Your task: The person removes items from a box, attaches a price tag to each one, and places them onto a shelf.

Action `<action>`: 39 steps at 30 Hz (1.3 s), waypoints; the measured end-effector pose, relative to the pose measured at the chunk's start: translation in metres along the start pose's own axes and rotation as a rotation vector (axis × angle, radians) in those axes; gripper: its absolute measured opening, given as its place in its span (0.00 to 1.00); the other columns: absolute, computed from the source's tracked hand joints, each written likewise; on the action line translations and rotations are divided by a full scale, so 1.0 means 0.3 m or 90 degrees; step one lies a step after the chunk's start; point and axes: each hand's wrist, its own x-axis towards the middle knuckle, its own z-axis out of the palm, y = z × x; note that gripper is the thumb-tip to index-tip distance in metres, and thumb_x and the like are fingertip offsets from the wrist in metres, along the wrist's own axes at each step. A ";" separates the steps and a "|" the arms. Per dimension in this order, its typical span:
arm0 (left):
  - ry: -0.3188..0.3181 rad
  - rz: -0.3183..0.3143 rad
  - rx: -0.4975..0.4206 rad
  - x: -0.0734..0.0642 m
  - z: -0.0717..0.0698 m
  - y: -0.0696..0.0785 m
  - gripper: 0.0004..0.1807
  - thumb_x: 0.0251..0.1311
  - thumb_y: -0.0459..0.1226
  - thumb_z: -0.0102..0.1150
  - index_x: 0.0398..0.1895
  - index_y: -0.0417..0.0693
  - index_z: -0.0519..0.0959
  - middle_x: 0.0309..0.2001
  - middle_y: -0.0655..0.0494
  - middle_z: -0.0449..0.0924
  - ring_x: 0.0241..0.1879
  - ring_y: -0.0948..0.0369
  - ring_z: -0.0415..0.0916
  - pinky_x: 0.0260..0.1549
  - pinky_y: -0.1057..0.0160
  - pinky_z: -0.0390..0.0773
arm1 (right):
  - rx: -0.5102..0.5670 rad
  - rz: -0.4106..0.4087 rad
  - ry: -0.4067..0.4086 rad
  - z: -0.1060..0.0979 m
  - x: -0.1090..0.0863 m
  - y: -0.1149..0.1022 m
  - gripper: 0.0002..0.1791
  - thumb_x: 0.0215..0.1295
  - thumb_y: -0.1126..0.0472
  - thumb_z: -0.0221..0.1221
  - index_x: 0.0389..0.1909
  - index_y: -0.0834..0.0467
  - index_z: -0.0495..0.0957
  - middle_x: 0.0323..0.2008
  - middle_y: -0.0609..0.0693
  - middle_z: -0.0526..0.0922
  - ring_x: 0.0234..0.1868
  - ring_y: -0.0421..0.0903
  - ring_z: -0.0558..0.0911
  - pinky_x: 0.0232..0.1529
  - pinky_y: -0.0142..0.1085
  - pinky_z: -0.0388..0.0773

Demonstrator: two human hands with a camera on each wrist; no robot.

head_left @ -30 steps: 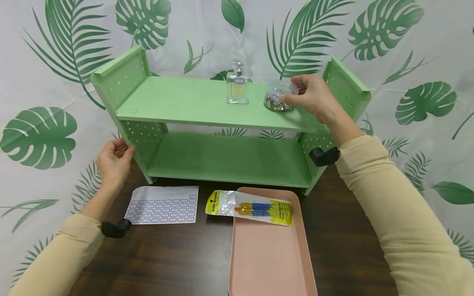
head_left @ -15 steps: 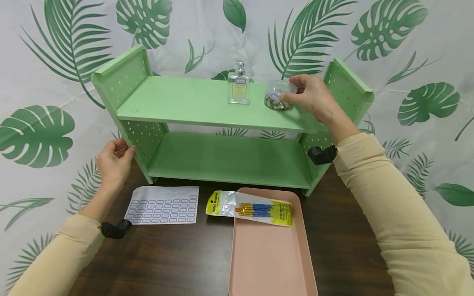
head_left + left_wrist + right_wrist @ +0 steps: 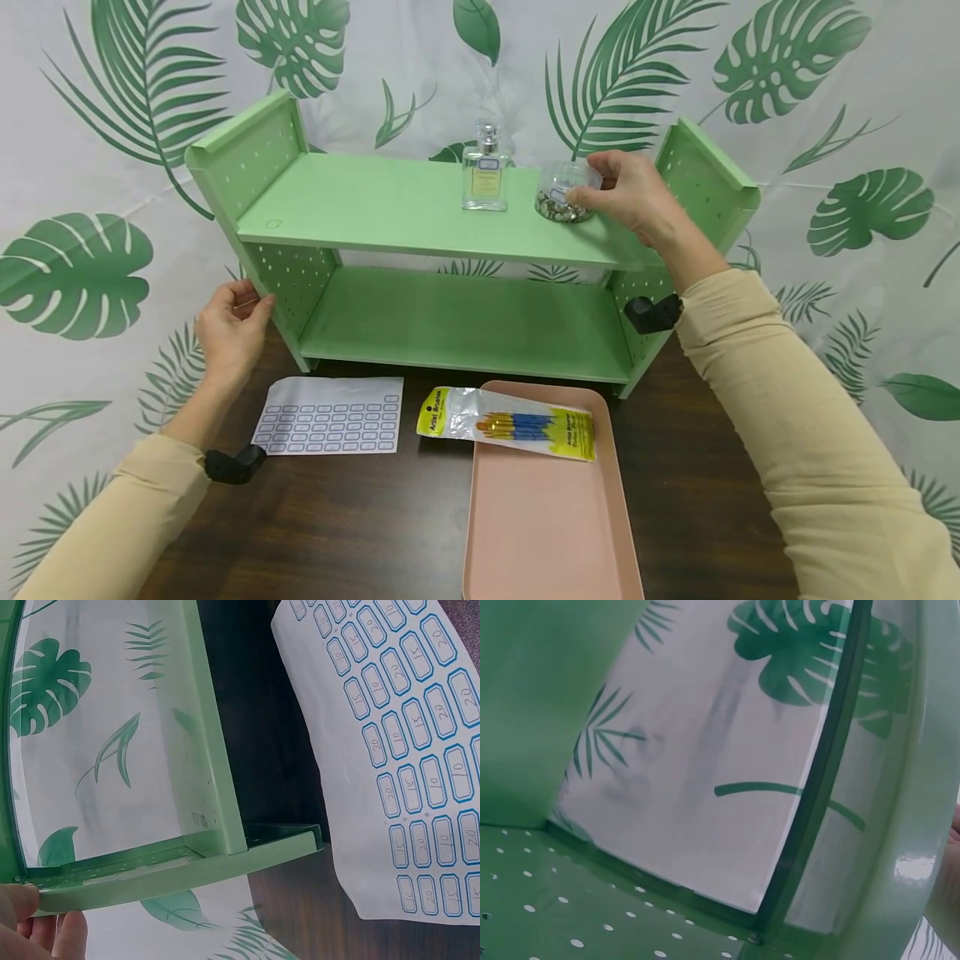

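On the upper board of the green two-tier shelf (image 3: 360, 192), my right hand (image 3: 633, 196) holds a round clear plastic jar (image 3: 567, 207), thumb in front near its small blue-edged label and fingers behind. Small brownish pieces fill the jar's lower part. Left of it stands a glass perfume bottle (image 3: 484, 179) with a similar label. My left hand (image 3: 234, 325) grips the front edge of the shelf's left side panel; the left wrist view shows the thumb (image 3: 21, 900) and fingers on either side of that edge. In the right wrist view the shelf hides most of the right hand.
A sheet of blue-edged number labels (image 3: 330, 417) lies on the dark wooden table (image 3: 360, 517) before the shelf. A pack of artist brushes (image 3: 517, 425) lies across the far end of a pink tray (image 3: 543, 517). A leaf-patterned cloth (image 3: 405, 50) hangs behind.
The right hand and jar have shifted very slightly back and toward the perfume bottle. My left hand keeps its grip on the shelf's side, and the view has shifted a little.
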 end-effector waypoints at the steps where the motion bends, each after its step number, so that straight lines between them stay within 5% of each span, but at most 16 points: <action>1: 0.001 0.000 0.000 0.000 -0.001 0.000 0.15 0.59 0.29 0.56 0.48 0.29 0.73 0.47 0.37 0.79 0.28 0.87 0.66 0.35 0.85 0.72 | 0.002 0.000 -0.002 0.000 0.000 -0.001 0.40 0.64 0.56 0.57 0.71 0.65 0.50 0.67 0.62 0.62 0.65 0.53 0.65 0.64 0.43 0.64; 39: -0.021 -0.016 0.020 0.000 -0.021 0.011 0.17 0.60 0.32 0.57 0.50 0.30 0.72 0.49 0.38 0.78 0.30 0.87 0.65 0.36 0.84 0.72 | 0.015 0.005 -0.029 -0.005 -0.016 -0.002 0.42 0.67 0.53 0.55 0.72 0.63 0.44 0.71 0.61 0.53 0.70 0.54 0.58 0.68 0.45 0.58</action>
